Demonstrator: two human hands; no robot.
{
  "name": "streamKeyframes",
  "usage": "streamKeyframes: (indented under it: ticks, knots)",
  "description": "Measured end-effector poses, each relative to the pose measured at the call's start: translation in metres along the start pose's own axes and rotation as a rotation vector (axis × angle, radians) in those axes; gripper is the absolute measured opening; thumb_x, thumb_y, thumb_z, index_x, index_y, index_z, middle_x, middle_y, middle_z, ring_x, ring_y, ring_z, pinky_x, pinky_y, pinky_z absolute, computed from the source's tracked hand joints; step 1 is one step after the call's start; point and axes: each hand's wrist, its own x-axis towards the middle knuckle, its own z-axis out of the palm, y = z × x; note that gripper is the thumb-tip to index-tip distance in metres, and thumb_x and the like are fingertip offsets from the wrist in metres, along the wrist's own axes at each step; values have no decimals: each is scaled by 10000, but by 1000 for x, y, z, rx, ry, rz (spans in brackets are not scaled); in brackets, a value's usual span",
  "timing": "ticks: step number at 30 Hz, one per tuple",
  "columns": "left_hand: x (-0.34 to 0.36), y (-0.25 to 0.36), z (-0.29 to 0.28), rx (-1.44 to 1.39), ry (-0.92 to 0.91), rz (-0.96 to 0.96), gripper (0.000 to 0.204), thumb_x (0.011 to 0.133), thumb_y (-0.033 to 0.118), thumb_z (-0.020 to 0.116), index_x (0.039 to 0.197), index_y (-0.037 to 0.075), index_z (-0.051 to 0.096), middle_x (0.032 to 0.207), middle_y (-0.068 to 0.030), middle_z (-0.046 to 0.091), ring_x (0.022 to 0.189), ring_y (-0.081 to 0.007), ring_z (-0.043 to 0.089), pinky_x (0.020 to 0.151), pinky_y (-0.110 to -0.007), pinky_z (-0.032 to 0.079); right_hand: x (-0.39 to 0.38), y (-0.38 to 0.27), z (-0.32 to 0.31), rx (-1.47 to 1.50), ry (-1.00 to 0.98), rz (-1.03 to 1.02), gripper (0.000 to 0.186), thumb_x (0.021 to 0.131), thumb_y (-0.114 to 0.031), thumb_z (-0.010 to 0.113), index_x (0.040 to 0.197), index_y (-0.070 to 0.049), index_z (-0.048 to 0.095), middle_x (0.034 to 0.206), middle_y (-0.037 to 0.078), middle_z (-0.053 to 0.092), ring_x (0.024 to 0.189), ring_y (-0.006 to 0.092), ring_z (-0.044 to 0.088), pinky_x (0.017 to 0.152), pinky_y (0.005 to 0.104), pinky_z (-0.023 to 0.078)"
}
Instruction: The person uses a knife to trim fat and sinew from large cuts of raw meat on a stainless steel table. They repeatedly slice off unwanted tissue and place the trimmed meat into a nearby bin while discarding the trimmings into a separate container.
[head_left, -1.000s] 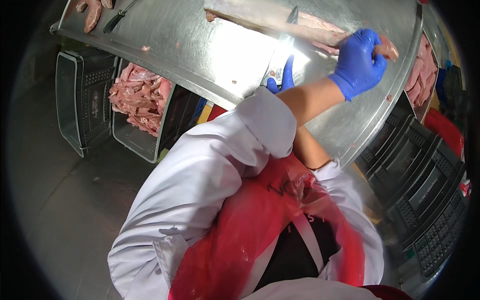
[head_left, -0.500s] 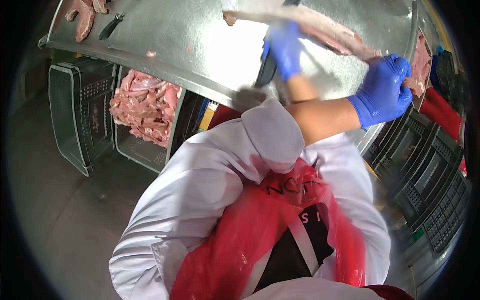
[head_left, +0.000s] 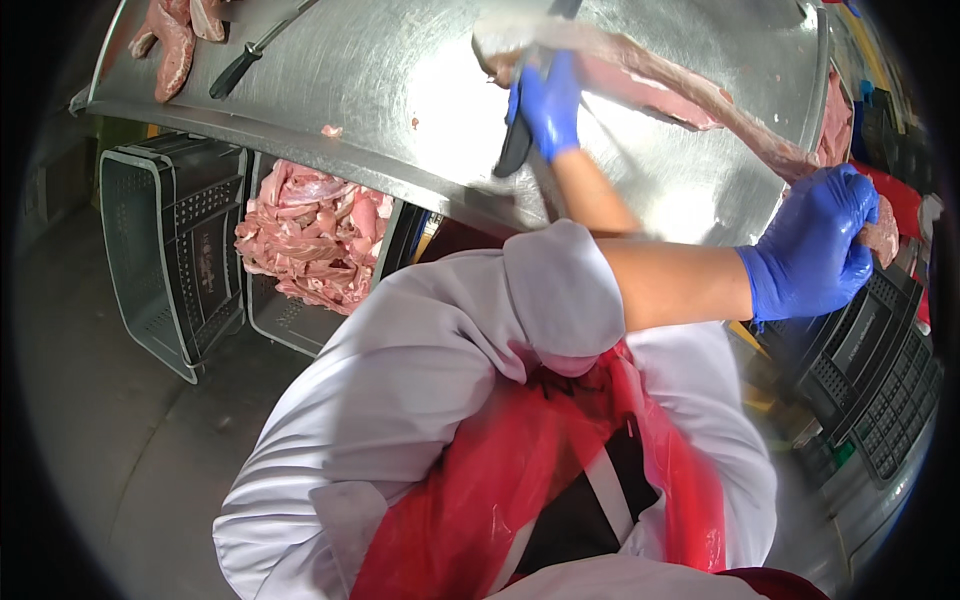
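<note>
Both fists are closed: left hand (head_left: 812,242), frame right, fingers clenched round the meat strip (head_left: 672,82), apparently for tension; right hand (head_left: 550,108), upper centre, fingers wrapping the knife (head_left: 514,150).

We see a metal table (head_left: 350,75) whose brushed top throws back a strong white glare (head_left: 455,95) near its middle. Below the table's near edge, toward its left end, are a grey perforated crate (head_left: 205,235) and a grey floor (head_left: 90,420). By the table's right end we find dark crates (head_left: 865,345); beyond that end runs something yellow (head_left: 872,45), too blurred for us to name.
</note>
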Motion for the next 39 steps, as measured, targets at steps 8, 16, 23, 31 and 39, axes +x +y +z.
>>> streamKeyframes:
  ticks: [8,16,23,31,39]
  knots:
    - [26,38,1,-53,41,44,178,707,-33,581,853,25,499,768,-147,533,762,-374,576,673,-455,456,-1,-24,40,-99,21,27,711,1003,-110,501,1617,-70,146,745,85,592,570,141,562,511,329,505]
    - [48,52,54,-211,9,123,118,718,-12,560,709,70,476,699,-111,582,718,-331,571,659,-448,420,12,32,58,68,-185,-197,747,1026,-198,533,1620,-146,84,909,106,654,613,164,602,560,317,549]
    - [72,54,118,-203,-241,223,78,740,-7,602,711,41,548,717,-87,620,730,-288,609,676,-399,465,-58,-52,42,81,-337,-151,790,998,-109,548,1644,-189,100,928,109,647,630,165,605,572,344,542]
    - [89,42,-72,555,-563,107,105,904,-11,636,991,13,581,951,-37,572,861,-134,539,777,-279,454,-156,-58,-214,-814,-827,-43,718,1016,-323,505,1643,-238,164,948,152,732,768,275,703,831,423,542]
    - [-97,-34,-278,1458,-922,-154,707,755,240,745,1376,27,483,1398,-222,484,1267,-419,485,1081,-505,413,-266,-58,-380,-649,-430,333,762,959,-163,583,1623,-306,239,685,74,640,535,131,594,609,319,537]
